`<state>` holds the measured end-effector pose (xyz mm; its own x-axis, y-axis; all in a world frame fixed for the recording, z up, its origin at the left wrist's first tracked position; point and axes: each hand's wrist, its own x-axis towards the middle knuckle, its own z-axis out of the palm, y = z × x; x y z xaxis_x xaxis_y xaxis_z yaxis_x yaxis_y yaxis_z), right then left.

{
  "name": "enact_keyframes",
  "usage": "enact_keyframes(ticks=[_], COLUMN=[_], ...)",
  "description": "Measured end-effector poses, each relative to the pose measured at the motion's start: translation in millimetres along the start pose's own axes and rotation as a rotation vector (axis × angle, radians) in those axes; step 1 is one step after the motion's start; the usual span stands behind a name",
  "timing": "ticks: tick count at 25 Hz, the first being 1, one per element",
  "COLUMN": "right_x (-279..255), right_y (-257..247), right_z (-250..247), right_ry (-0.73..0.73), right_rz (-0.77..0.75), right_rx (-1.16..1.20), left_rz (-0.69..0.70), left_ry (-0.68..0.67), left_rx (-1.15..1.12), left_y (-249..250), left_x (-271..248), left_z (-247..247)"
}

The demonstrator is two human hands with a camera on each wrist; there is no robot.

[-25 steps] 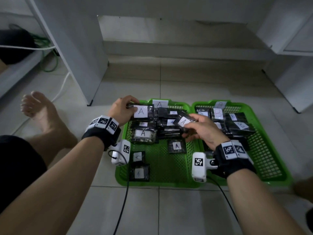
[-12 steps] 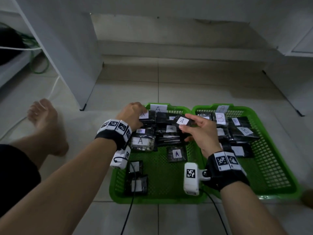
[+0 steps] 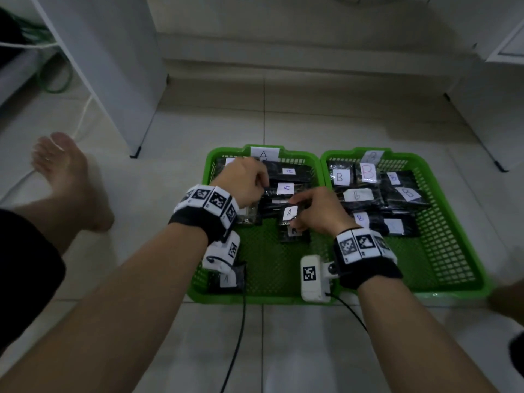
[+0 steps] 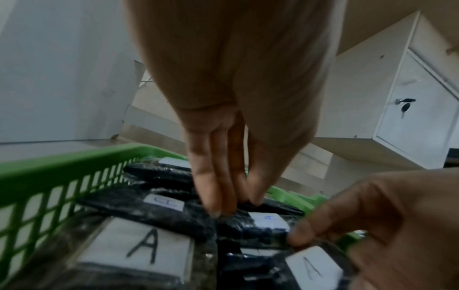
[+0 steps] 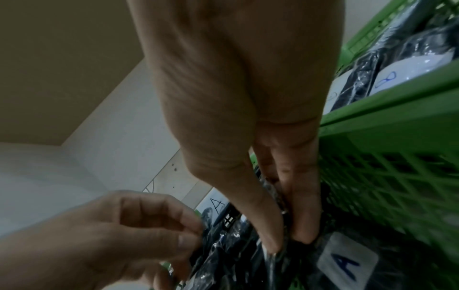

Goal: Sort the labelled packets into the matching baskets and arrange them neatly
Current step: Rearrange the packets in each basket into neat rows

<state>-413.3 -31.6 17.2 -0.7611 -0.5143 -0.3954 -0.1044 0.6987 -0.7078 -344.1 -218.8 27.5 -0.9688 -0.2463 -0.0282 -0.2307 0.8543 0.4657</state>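
Head view: two green plastic mesh baskets side by side on the tiled floor, the left basket (image 3: 256,297) tagged A at its far rim, the right basket (image 3: 442,290) tagged B. Right basket: six black packets with white labels countable, B legible on four. Left basket: about eight A packets showing, more hidden under both hands; exact count uncertain. Right hand (image 3: 320,214) pinches a black A-labelled packet (image 3: 289,213) by its edge, mid-basket, over the pile. Left hand (image 3: 243,180) pinches the edge of a black packet near the far left corner. One packet at the near left corner is partly hidden by the wrist camera (image 3: 222,255).
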Motion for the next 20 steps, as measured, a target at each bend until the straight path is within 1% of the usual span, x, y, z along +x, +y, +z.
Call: enact_keyframes(ticks=[2,3,6,8,11,13,14,16,18,20], right_x=[-1.3,-2.1,-5.6,-9.9,-11.3,-13.1,-14.1,-17.6,-21.8,-25.1], right_y=[-0.2,-0.7,-4.2,-10.8,-19.9,-23.1,-23.7,-24.4,-25.3,-30.1], right_z=[3.0,5.2,11.9,13.6,12.2,11.7,11.2,10.4,12.1,16.5], right_ry=[-0.021,-0.026,-0.023,-0.052,-0.062,-0.064,-0.061,-0.062,-0.059,-0.077], right_rz=[-0.019,-0.034,-0.112,-0.149,-0.194,-0.173,-0.157,-0.164,-0.196,-0.213], right_rx=[-0.022,-0.091,-0.503,-0.684,-0.819,-0.858,-0.866,-0.875,-0.866,-0.826], left_rz=[-0.009,-0.033,-0.118,-0.137,-0.092,-0.083,-0.089,-0.085,-0.054,-0.057], left_ry=[-0.169,-0.220,-0.335,-0.439,-0.556,-0.630,-0.653,-0.650,-0.596,-0.509], left_rx=[-0.020,-0.023,-0.033,-0.041,0.028,0.023,0.007,0.000,0.010,0.026], left_y=[7.9,7.7,6.1,11.9,22.9,30.6,34.6,40.1,39.5,31.4], left_x=[-10.5,-13.5,-19.7,-24.7,-28.1,-28.1,-28.1,-28.2,-31.3,-37.5], left_z=[6.7,9.3,14.6,18.1,28.2,38.2,41.7,43.1,34.4,16.8])
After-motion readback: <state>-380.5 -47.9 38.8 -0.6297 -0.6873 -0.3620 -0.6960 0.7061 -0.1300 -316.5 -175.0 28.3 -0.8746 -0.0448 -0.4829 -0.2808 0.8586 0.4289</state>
